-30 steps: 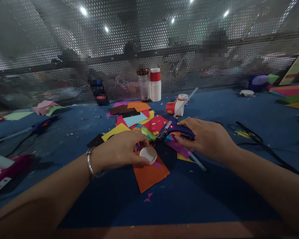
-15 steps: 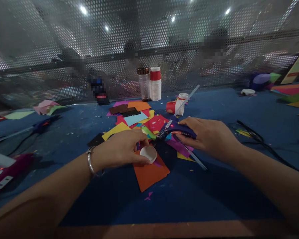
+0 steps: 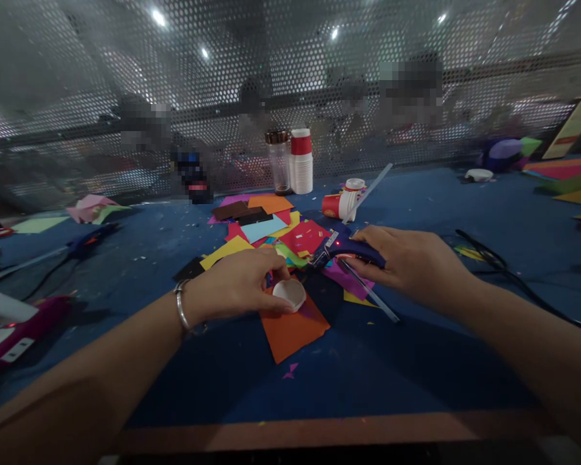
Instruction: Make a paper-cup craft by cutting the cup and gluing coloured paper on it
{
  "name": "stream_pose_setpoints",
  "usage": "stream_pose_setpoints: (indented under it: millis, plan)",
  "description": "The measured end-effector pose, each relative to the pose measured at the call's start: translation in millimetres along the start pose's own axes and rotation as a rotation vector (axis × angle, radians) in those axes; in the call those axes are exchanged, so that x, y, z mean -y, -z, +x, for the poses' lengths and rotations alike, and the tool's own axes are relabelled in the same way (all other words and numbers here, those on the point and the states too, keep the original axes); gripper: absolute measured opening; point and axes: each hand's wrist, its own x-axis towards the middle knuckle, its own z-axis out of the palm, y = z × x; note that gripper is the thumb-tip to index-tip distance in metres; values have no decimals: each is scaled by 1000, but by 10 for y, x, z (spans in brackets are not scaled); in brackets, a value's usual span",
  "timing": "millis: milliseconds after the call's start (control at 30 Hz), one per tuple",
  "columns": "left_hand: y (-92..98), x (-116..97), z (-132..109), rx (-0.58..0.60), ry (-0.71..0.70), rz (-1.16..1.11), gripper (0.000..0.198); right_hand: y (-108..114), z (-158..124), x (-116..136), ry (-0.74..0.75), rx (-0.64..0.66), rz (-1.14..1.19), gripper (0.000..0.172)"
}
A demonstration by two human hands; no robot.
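Head view: left hand [image 3: 244,279] pinches white piece [image 3: 289,294], right hand [image 3: 409,259] clasps glue gun [image 3: 352,247].

Bottle: a clear bottle [image 3: 279,166] with a brown lid is standing upright across the table [image 3: 416,368] from me.
Cup stack: a tall white stack of cups [image 3: 301,173], red near its top, is standing just beside it.
Backdrop: a perforated screen [image 3: 213,123] is rising behind, and I am seeing bright lights [image 3: 159,17] high up.
Power strip: a magenta-and-white power strip [image 3: 22,337] is lying at my near left, a small red light glowing on it.
Left paper: folded pink paper [image 3: 90,208] is resting farther back.
Far right: a blurred purple bundle [image 3: 504,155] is sitting near coloured sheets [image 3: 569,170].
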Motion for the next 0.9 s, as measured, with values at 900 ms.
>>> stream_pose_setpoints:
  millis: [900]
  plan:
    - [18,-9,1,12,-32,-32,33,-69,-308,23,33,-221,-68,42]
